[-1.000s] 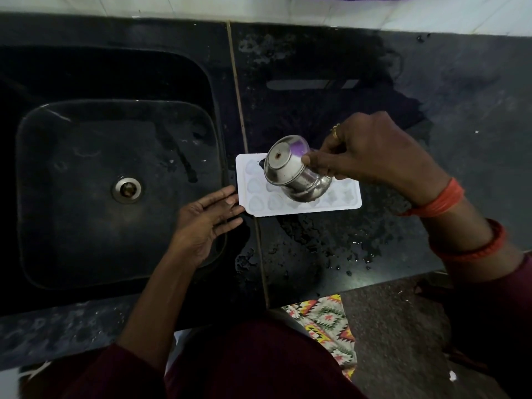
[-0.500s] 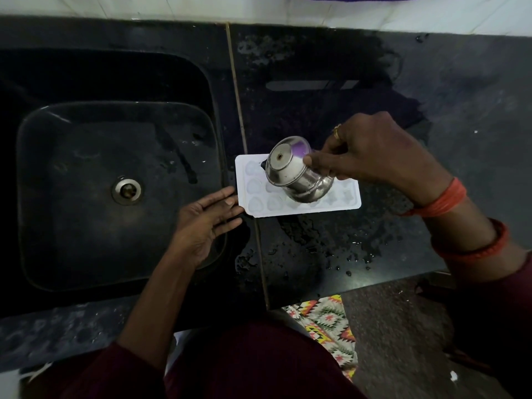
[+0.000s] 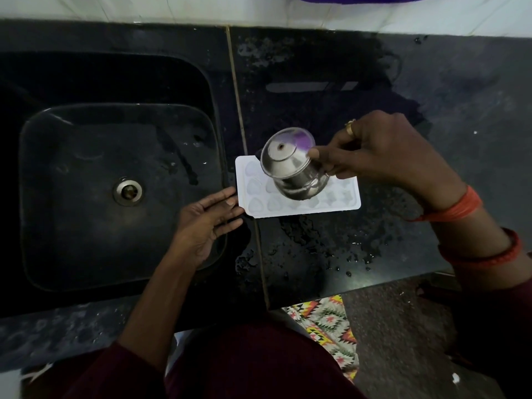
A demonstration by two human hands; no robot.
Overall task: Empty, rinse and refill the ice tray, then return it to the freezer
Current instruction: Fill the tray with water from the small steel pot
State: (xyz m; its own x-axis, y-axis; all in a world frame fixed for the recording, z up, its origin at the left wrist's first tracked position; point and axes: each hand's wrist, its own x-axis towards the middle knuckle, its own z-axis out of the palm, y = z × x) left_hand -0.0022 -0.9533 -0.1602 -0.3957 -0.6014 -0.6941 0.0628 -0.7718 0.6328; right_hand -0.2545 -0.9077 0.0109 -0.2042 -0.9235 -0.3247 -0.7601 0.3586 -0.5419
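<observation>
Ice tray [image 3: 299, 212] lies flat on the wet table [image 3: 331, 254]. The left hand [image 3: 207, 223] touches its end with straight fingers, and the right hand [image 3: 383, 151] grips a tilted steel cup [image 3: 290, 165] above. Likely light, bendy and sloshing, so lift by both ends.

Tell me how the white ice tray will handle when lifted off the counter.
The ice tray looks thin and wide, so it would probably flex and spill any water if lifted by one end. The counter is wet, so it may slide when pushed; the left hand at its edge likely steadies it.
</observation>
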